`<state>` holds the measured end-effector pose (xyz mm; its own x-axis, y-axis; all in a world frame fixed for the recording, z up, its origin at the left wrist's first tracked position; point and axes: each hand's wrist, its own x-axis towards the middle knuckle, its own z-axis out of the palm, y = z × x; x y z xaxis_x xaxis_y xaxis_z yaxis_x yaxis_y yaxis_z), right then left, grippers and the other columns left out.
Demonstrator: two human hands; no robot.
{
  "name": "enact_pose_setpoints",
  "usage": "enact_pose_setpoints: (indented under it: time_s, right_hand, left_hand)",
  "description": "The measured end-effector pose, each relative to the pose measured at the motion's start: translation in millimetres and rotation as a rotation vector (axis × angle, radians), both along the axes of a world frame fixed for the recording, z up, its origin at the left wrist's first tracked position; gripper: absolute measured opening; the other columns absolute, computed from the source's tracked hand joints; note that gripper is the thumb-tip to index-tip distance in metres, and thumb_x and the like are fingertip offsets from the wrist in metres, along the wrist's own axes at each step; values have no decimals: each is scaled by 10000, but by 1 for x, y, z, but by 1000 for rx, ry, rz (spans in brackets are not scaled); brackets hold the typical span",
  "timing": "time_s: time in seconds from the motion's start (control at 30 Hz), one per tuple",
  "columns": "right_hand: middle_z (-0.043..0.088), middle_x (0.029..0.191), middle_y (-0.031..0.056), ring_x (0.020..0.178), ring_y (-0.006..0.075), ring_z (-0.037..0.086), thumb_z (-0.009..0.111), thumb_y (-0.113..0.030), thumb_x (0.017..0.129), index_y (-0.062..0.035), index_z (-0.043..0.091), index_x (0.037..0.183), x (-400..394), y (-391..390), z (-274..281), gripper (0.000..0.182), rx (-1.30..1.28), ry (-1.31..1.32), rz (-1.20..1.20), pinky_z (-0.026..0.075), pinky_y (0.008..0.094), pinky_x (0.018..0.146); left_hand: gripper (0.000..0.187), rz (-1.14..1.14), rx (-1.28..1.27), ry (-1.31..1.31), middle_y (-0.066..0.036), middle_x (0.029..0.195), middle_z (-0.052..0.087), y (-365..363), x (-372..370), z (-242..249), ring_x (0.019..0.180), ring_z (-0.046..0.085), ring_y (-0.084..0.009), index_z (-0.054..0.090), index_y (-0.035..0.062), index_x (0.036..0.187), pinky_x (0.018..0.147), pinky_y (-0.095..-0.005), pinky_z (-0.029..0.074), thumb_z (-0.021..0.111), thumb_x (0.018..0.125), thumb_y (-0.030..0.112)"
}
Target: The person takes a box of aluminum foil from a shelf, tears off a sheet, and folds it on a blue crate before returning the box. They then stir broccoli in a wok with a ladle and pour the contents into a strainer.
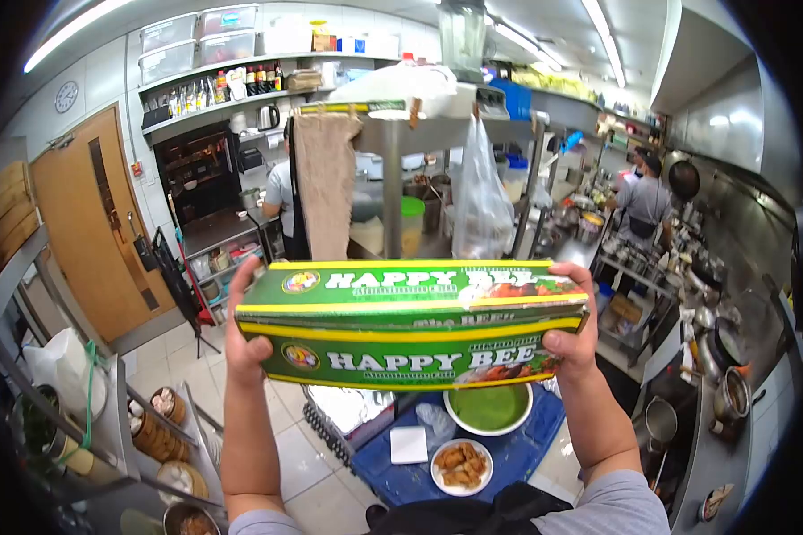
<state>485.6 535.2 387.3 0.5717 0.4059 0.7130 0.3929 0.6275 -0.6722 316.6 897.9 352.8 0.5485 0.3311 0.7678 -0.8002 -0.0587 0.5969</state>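
Observation:
A long green and yellow aluminum foil box (410,352), printed "HAPPY BEE", is held level in front of me. My left hand (244,334) grips its left end, thumb on the front face. At the other end, my right hand (573,330) grips it the same way. Below the box lies a blue surface (379,464). On it are a white bowl of green liquid (489,410), a white plate of fried pieces (461,467), a white square (409,445) and a crumpled clear plastic bag (437,421). Foil (352,406) shows just behind, partly hidden by the box.
Ahead stands a metal shelf unit with a hanging brown cloth (326,178) and a plastic bag (484,192). Bamboo steamers (159,432) sit on the left rack. Pots (660,419) and stoves line the right. Several people (642,201) stand farther back; a wooden door (98,223) is left.

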Motion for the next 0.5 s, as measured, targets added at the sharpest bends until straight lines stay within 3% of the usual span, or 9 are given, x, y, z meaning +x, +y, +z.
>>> enact_pose_setpoints:
  time_s: [0.1, 0.2, 0.3, 0.47, 0.5]
  right_hand:
    - [622, 1146, 93, 1058, 197, 606, 841, -206, 628, -68, 443, 1329, -1, 56, 51, 818, 23, -175, -174, 468, 321, 958]
    - [617, 1116, 67, 1044, 177, 601, 843, -230, 631, -69, 504, 1307, 3, 96, 88, 773, 38, -336, -403, 466, 306, 942]
    - [607, 1104, 65, 1010, 164, 613, 811, -215, 679, -58, 524, 1268, 12, 133, 128, 674, 106, -433, -514, 501, 304, 887]
    - [615, 1029, 89, 897, 183, 655, 624, 60, 848, -36, 529, 1151, 62, 189, 200, 332, 358, -400, -510, 585, 342, 789]
    - [623, 996, 94, 875, 181, 653, 663, 64, 816, -27, 540, 1129, 73, 202, 213, 349, 398, -384, -505, 573, 321, 761]
  left_hand:
    - [1025, 155, 7, -144, -175, 1525, 372, 62, 13, 24, 1356, 435, -272, 206, 86, 1550, 1100, -407, 376, 794, 800, 463]
    - [897, 256, -44, -206, -168, 1536, 360, 106, 11, 17, 1355, 434, -299, 203, 97, 1552, 1022, -436, 425, 693, 883, 440]
    - [857, 173, -219, -138, -153, 1519, 386, 142, 26, -34, 1330, 457, -296, 236, 112, 1544, 1004, -431, 439, 684, 885, 427]
    - [747, 44, -436, 98, -140, 1471, 429, 149, 39, -122, 1276, 497, -280, 288, 115, 1523, 944, -424, 485, 665, 911, 322]
    - [727, 9, -462, 175, -142, 1474, 421, 147, 38, -134, 1270, 500, -279, 294, 111, 1520, 930, -417, 495, 661, 919, 291]
